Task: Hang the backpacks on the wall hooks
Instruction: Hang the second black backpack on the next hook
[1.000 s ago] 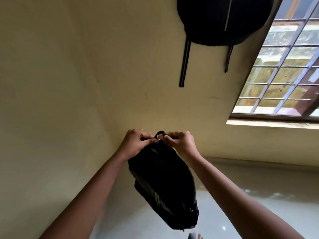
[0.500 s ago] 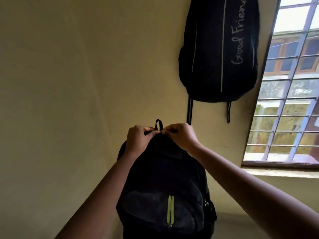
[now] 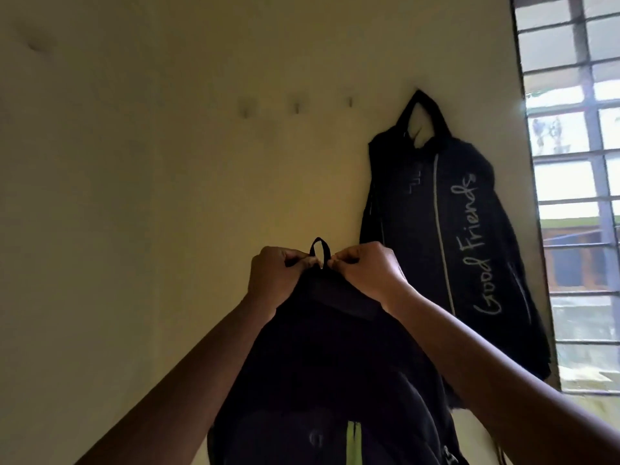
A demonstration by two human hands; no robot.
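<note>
I hold a black backpack (image 3: 322, 364) with a green zip stripe up in front of the yellowish wall. My left hand (image 3: 276, 276) and my right hand (image 3: 367, 273) pinch its top on either side of the small hanging loop (image 3: 320, 253), which stands upright between my fingers. Three bare hooks (image 3: 297, 107) stick out of the wall well above the loop. A second black backpack (image 3: 446, 236) lettered "Good Friends" hangs by its handle from a hook at the right.
A barred window (image 3: 573, 196) fills the right edge, bright with daylight. The wall (image 3: 134, 196) to the left of the hooks is bare, with a small dent near the top left.
I have lifted the backpack from low near the floor up toward the hooks. My view has tilted upward, so the hooks and the whole hanging backpack now show.
</note>
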